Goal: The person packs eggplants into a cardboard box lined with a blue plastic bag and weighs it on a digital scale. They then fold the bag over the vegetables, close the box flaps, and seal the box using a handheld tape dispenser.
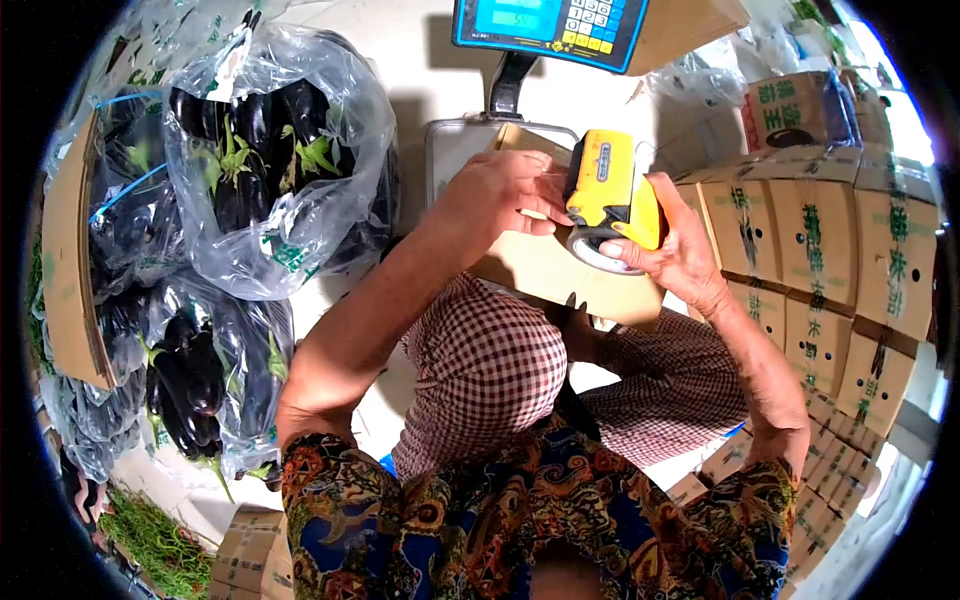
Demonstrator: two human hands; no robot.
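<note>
My right hand point(680, 240) grips a yellow and black tape dispenser point(610, 175), which holds a roll of tape point(600, 252) at its lower side. Close to the dispenser's left side is my left hand point(505, 195), its fingers curled in a pinch. What lies between those fingertips is too small to make out. Beneath both hands a cardboard box point(570, 280) sits over my knees and against the scale. Part of the box is hidden by my hands and the dispenser.
A digital scale display point(545, 30) stands above its metal platform point(450, 150). On the left are clear plastic bags of eggplants point(255, 140) and an upright cardboard sheet point(70, 260). Printed cartons point(820, 240) are stacked on the right. Green vegetables point(155, 540) lie at lower left.
</note>
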